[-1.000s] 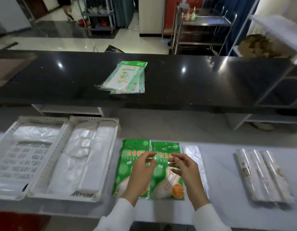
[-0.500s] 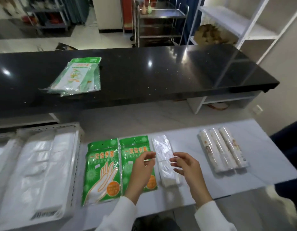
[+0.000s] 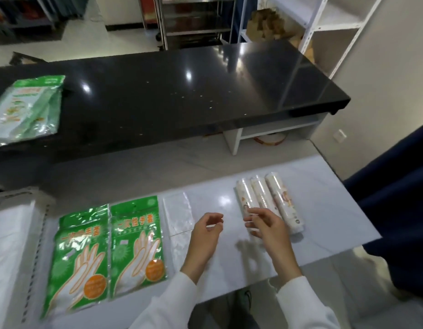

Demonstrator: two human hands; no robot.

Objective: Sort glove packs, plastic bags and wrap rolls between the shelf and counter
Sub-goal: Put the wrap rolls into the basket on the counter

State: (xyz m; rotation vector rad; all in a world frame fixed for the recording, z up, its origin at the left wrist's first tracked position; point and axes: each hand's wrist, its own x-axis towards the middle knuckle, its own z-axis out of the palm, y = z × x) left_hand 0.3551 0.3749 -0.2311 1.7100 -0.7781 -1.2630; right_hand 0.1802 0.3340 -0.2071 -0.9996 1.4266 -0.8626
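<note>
Rolls (image 3: 268, 205): three wrap rolls, side by side and touching, angled on the right part of the white shelf (image 3: 324, 210). White printed wrappers with small orange-brown figures; detail too blurred to read. Right hand (image 3: 268, 225) is over the near end of the leftmost roll, fingers loosely curled and slightly apart, holding nothing; contact with the roll can't be told. Left hand (image 3: 205, 230) is above bare shelf between the clear bag and the rolls, thumb and fingers curled with a gap between them, empty. White sleeves on both arms.

Glove packs (image 3: 108, 250): two green packs flat and edge to edge left of the hands, white glove outline, orange round sticker low on each, glossy film. Clear bag (image 3: 178, 216) lies flat just right of them, near-transparent. White basket (image 3: 18, 245) with folded white bags at far left, partly out of frame.

Counter (image 3: 182, 91): black, glossy, speckled, above and behind the shelf. One more stack of green packs (image 3: 22, 110) on its left end.

Room: pale tile floor, white shelving unit (image 3: 329, 22) at right rear, steel rack (image 3: 194, 20) behind, dark blue fabric (image 3: 395, 210) at right edge.
</note>
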